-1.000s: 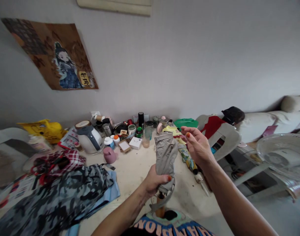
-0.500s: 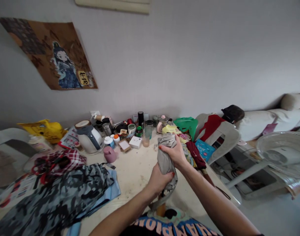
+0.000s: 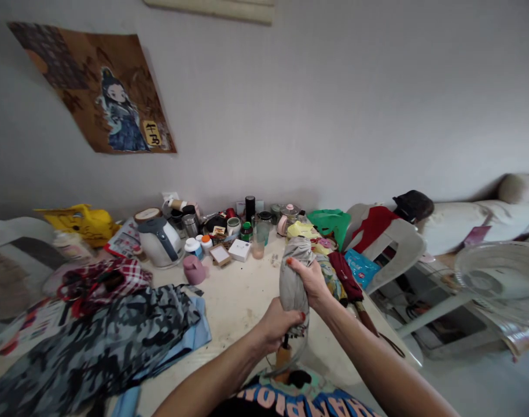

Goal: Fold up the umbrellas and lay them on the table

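A grey folded umbrella (image 3: 293, 292) stands upright in front of my body, its cloth gathered in folds. Its short wooden handle (image 3: 283, 354) points down toward my shirt, and rib tips show just above it. My left hand (image 3: 278, 325) is closed around the lower end of the cloth, thumb across the front. Higher up, my right hand (image 3: 311, 280) wraps the cloth from the right side. Just right of it on the table lie a dark red umbrella (image 3: 345, 275) and a yellow patterned folded cloth item (image 3: 330, 273).
Camouflage cloth (image 3: 117, 341) covers the table's left part, beside a checked cloth (image 3: 125, 278). Along the wall stand a kettle (image 3: 160, 242), a pink cup (image 3: 194, 270), a white box (image 3: 239, 250) and several bottles. A chair (image 3: 406, 243) and a fan (image 3: 494, 278) are at the right.
My hands have drawn the grey cloth tighter and straighter around the shaft. The loose fold at the lower right is smaller, and more of the wooden handle shows. The view shifted slightly.
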The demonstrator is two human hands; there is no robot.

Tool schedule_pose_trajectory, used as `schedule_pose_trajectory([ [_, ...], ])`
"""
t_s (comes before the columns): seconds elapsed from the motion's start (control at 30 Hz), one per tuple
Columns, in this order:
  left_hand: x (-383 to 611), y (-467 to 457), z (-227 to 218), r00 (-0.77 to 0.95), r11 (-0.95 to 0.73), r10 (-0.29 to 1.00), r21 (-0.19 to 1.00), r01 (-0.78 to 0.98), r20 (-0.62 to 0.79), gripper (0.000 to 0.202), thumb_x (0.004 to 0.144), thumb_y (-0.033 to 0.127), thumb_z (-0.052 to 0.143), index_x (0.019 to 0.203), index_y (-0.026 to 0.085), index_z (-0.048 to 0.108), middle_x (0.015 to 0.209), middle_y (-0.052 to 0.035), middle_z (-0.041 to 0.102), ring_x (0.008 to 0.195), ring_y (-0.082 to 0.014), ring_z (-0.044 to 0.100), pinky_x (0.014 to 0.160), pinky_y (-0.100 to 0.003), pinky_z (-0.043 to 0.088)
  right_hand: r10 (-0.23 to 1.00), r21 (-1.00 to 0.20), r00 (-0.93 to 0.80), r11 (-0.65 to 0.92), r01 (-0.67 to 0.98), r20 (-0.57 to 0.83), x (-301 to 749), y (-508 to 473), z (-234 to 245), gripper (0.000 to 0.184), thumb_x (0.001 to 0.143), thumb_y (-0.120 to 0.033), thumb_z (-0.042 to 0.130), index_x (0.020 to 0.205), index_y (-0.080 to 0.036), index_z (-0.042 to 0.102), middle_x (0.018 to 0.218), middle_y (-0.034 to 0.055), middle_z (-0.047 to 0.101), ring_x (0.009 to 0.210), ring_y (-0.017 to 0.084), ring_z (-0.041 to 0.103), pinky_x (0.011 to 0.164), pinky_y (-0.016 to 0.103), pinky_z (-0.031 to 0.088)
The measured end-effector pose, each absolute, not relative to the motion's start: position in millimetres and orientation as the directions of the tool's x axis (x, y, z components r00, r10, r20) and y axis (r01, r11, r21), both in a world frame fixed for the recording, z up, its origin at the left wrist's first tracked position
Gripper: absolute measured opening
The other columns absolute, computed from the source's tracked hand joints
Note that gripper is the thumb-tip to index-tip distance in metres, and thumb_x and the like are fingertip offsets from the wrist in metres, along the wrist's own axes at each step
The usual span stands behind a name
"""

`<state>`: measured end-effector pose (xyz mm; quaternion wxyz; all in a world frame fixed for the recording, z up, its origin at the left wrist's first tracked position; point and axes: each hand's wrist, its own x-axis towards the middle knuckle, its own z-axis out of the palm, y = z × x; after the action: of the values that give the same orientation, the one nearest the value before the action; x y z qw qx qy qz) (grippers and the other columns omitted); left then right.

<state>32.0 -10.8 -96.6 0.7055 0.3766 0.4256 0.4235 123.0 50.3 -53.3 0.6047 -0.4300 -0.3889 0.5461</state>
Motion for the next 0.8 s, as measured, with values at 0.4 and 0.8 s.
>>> schedule_pose_trajectory([
  [0.4,16.9,-5.3,-88.5,0.632,0.444,0.762,0.827,-0.346,-0.144,0.048,0.048,0.026,0.075,0.093,0.009,0.067,0.080,-0.0090,0.068,0.064,-0.0195,0.066,0.052,-0.025,0.045,0.992,-0.919,0.107,-0.023,-0.392,-0.071,131.1,29.8,-50.6,0.058,0.051,-0.031,0.085,0.104,-0.018,0.065,0.081,0.0034,0.072,0.062,0.019,0.064,0.056,0.030,0.053],
  [0.8,37.5,21.0,-118.1,-0.038,0.031,0.999,0.970,0.240,-0.022,0.098,0.055,0.013,0.072,0.144,0.009,0.032,0.107,-0.0183,0.069,0.102,-0.0328,0.063,0.088,-0.038,0.043,0.907,-0.936,0.420,0.114,-0.334,-0.039,115.3,56.6,-75.3,0.047,0.050,-0.025,0.086,0.089,-0.018,0.061,0.078,0.0007,0.069,0.064,0.017,0.062,0.060,0.029,0.052],
])
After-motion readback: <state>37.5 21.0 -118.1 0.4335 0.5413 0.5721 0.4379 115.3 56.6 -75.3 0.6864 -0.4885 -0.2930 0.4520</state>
